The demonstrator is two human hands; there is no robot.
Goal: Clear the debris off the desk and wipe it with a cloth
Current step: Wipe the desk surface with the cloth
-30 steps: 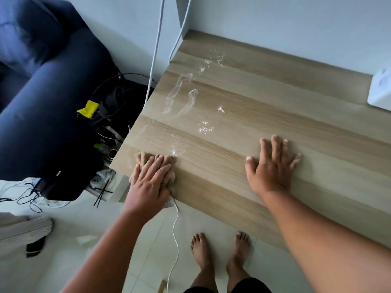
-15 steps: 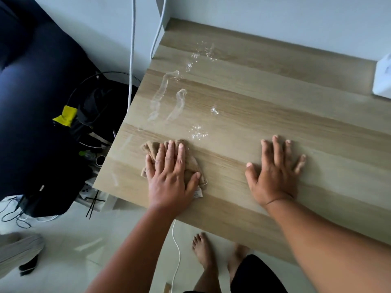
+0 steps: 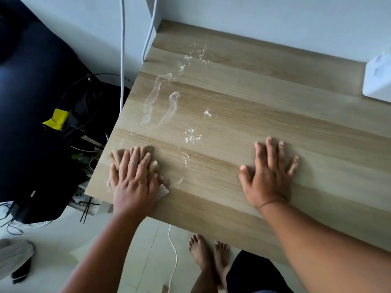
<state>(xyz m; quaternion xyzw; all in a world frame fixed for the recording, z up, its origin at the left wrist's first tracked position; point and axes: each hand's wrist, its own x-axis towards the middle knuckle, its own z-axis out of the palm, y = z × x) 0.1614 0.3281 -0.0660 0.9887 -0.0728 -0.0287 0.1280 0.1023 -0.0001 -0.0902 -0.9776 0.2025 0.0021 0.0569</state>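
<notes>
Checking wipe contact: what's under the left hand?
A crumpled tan cloth lies under the left hand, pressed flat on the wooden desk; a white tag sticks out. The desk surface beneath is covered.

Left hand (image 3: 133, 182) covers most of the cloth (image 3: 135, 152); only its far edge and a tag corner show. White box (image 3: 377, 78) at the worktop (image 3: 243, 106) far right is cut by the frame edge, type unclear. Clutter left of the worktop too dark to identify.
</notes>
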